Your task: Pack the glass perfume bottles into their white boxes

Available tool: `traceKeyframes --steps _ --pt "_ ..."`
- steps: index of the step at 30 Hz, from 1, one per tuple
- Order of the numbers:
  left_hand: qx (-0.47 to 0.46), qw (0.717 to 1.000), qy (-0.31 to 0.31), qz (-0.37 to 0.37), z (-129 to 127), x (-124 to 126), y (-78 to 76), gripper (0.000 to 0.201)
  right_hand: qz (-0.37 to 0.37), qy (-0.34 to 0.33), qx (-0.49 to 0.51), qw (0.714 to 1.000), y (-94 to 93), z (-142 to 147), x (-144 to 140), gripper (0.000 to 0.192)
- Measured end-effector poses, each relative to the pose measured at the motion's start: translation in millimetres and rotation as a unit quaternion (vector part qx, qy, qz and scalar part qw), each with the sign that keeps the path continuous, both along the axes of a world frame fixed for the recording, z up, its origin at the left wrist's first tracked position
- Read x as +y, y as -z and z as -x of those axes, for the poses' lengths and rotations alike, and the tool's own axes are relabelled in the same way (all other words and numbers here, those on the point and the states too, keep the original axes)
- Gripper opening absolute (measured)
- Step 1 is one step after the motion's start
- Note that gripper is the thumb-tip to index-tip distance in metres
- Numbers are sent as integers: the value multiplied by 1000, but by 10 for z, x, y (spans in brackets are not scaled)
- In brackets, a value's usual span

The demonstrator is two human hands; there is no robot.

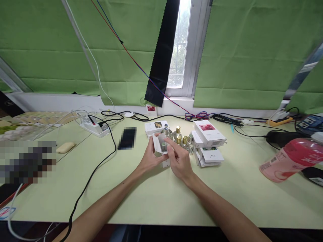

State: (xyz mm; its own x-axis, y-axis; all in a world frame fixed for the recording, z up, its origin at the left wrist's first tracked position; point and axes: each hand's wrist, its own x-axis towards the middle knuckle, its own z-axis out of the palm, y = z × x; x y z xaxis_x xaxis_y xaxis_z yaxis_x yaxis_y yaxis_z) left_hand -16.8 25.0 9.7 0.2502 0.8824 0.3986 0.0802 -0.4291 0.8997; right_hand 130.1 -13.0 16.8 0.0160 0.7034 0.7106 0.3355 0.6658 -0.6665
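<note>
My left hand (149,157) holds a small white carton (159,148) with its top flap open, a little above the pale green table (156,198). A bottle with a silver cap (164,145) sits in the carton's mouth. My right hand (180,160) is on the carton's right side, its fingers touching the bottle and the carton's edge. Just behind my hands stand several small glass bottles with gold caps (182,139) and more white cartons (209,132), some stacked flat (210,156).
A black cable (99,164) runs across the table's left half from a white power strip (94,127). A pink bottle (290,161) lies on its side at the right. More cables and devices line the back edge under green curtains.
</note>
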Motion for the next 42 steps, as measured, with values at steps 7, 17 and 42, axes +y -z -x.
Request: traceKeyframes --steps 7,17,42 --pt "-1 1000 -8 5 -2 -10 -9 74 44 25 3 999 9 -4 -17 39" --pt "-11 1000 2 19 -22 -20 -39 75 63 95 14 993 2 -17 -14 40" --pt "-5 1000 4 25 -17 -22 -44 74 81 105 24 991 -12 -17 -10 34"
